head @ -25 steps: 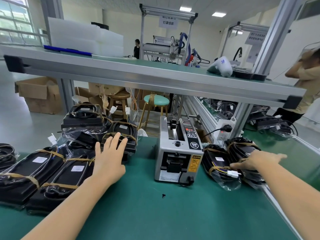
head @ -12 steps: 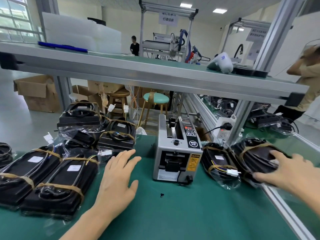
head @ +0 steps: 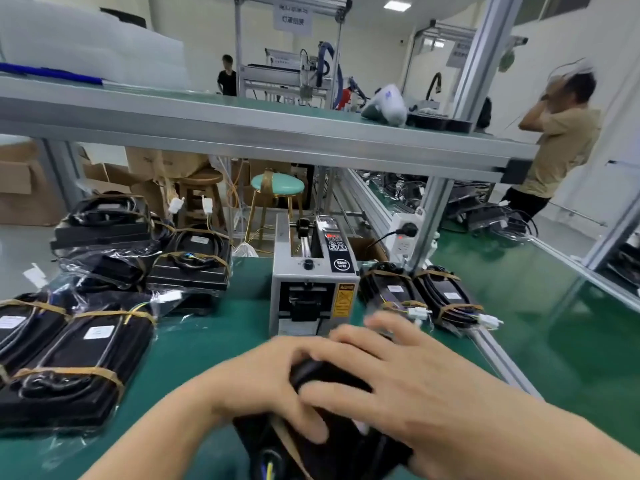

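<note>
since half a second ago both your hands have come in to the middle: your left hand point(head: 273, 386) has left the bare mat, your right hand point(head: 408, 396) has come away from the right-hand pile, and a black bagged pack point(head: 332, 375) now sits between them, close in front of you at the near edge of the green table point(head: 194, 358). your left hand grips the pack, fingers curled over its top end. your right hand lies across its right side with fingers spread (they are blurred, so i cannot tell whether they clasp it). just beyond your fingertips stands the grey tape machine point(head: 313, 289). right of it two more packs point(head: 394, 292) lie side by side; left of it lies a bigger heap of packs point(head: 79, 358). above all this runs the metal shelf point(head: 277, 133).
</note>
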Demonstrator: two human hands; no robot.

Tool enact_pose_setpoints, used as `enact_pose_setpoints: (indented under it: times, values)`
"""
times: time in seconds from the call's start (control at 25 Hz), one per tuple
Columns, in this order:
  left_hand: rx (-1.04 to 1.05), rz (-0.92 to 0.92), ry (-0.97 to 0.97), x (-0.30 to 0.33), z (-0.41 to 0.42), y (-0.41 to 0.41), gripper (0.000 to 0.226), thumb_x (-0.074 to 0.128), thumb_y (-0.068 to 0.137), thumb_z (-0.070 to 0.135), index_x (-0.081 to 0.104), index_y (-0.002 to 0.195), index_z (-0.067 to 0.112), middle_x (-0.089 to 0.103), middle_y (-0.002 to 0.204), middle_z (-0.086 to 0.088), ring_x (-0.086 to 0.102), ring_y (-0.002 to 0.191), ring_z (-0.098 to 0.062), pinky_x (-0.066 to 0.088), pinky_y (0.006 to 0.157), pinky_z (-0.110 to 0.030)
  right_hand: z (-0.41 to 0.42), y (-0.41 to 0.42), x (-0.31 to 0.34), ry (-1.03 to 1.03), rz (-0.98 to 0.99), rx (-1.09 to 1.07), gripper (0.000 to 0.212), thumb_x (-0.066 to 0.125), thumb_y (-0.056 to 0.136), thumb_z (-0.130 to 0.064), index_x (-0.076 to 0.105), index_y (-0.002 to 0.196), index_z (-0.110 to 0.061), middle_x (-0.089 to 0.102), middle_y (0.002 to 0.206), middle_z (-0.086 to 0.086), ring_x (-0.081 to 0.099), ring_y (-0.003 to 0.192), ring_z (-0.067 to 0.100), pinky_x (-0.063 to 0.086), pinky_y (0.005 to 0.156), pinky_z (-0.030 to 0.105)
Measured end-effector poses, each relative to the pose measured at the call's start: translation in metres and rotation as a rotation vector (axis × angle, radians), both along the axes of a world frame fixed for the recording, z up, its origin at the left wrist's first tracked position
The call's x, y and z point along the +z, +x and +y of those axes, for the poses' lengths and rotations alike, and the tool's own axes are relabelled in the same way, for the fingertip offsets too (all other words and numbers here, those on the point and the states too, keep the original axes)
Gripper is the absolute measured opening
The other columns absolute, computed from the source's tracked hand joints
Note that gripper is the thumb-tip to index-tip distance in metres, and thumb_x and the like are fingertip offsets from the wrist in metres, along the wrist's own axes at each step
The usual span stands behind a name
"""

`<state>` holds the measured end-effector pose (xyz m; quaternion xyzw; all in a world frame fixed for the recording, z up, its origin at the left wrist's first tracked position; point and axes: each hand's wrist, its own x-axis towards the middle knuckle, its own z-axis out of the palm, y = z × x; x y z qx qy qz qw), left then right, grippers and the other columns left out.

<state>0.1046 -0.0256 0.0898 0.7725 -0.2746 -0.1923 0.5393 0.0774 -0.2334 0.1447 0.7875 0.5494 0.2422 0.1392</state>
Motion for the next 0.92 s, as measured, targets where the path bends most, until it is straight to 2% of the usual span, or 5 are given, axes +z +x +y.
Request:
enact_pose_setpoints:
  times: [0.12, 0.28, 0.6, 0.8, 0.92]
  values:
    - [0.330, 0.067, -0.316, -0.020, 0.033, -0.001, 0.062, 0.084, 0.039, 0.012, 0.071, 0.100, 0.015, 0.073, 0.100, -0.008, 0.067, 0.089, -0.019, 0.052, 0.073, -0.027, -0.005, 0.020, -0.006, 0.228, -0.048, -0.156, 0.097, 0.081, 0.052, -0.022, 0.038, 0.139, -0.030, 0.040, 0.148, 0.000, 0.032, 0.139, 0.019, 0.019, 0.113, 0.048]
    - [0.549, 0.066, -0.500, -0.046, 0.055, -0.005, 0.061, 0.086, 0.035, 0.013, 0.071, 0.094, 0.017, 0.073, 0.096, -0.016, 0.070, 0.086, -0.027, 0.055, 0.067, -0.027, 0.003, 0.026, -0.031, 0.814, 0.574, -0.113, 0.053, 0.070, 0.078, -0.013, 0.056, 0.128, -0.025, 0.047, 0.139, -0.016, 0.040, 0.135, 0.009, 0.032, 0.110, 0.039]
    - [0.462, -0.109, -0.515, -0.058, 0.054, -0.016, 0.070, 0.088, 0.043, 0.010, 0.067, 0.110, 0.018, 0.072, 0.100, -0.011, 0.066, 0.092, -0.017, 0.052, 0.080, -0.024, 0.049, 0.046, -0.037, 0.786, 1.224, -0.083, 0.069, 0.083, 0.070, -0.014, 0.052, 0.130, -0.029, 0.061, 0.123, -0.012, 0.058, 0.118, 0.008, 0.045, 0.101, 0.027]
    - [0.495, -0.162, -0.437, -0.049, 0.059, -0.025, 0.081, 0.082, 0.049, 0.001, 0.059, 0.122, 0.028, 0.066, 0.120, -0.003, 0.058, 0.115, -0.018, 0.044, 0.095, -0.026, 0.060, 0.049, -0.052, 0.822, 1.184, -0.153, 0.055, 0.083, 0.064, -0.003, 0.063, 0.112, -0.021, 0.070, 0.101, -0.004, 0.067, 0.096, 0.011, 0.053, 0.087, 0.028]
    - [0.485, -0.305, -0.496, -0.017, 0.070, -0.037, 0.071, 0.077, 0.067, 0.026, 0.052, 0.132, 0.031, 0.049, 0.142, 0.004, 0.038, 0.136, -0.014, 0.028, 0.107, -0.035, 0.076, 0.049, -0.058, 0.827, 1.080, -0.138, 0.054, 0.081, 0.062, -0.006, 0.064, 0.110, -0.022, 0.068, 0.098, -0.011, 0.065, 0.092, 0.006, 0.052, 0.083, 0.024]
